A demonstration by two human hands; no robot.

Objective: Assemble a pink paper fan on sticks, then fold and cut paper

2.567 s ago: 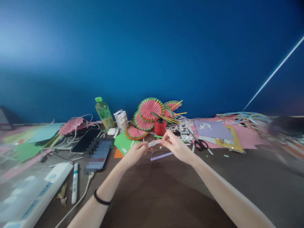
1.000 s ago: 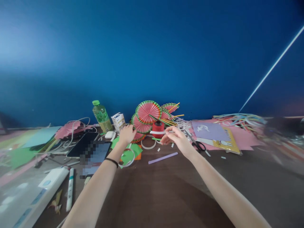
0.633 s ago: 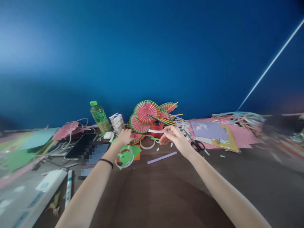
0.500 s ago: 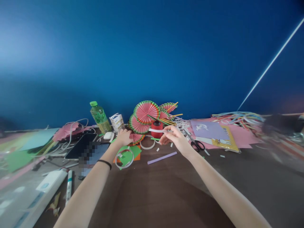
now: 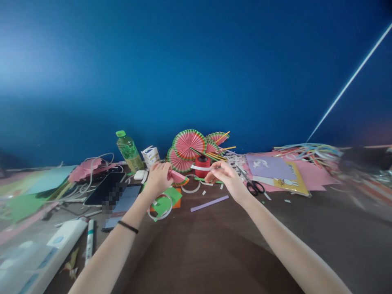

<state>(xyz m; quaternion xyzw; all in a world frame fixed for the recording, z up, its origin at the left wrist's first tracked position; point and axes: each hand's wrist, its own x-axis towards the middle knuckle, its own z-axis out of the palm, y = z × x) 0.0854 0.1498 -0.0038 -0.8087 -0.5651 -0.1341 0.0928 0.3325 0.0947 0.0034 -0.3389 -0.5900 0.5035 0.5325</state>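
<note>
The dark brown table (image 5: 190,253) is crowded along its far edge, with its bare middle running toward the viewer. Near that edge stand a green-capped bottle (image 5: 130,153), a small white carton (image 5: 150,157) and a red spool (image 5: 202,167). Toward the left edge lie a dark phone (image 5: 104,188), a second phone (image 5: 127,204), a marker (image 5: 89,241) and a white power strip (image 5: 52,257). A purple strip (image 5: 210,203) lies mid-table, and black-handled scissors (image 5: 255,188) lie right of it, nearer the far edge. The left and right sides are blurred.
</note>
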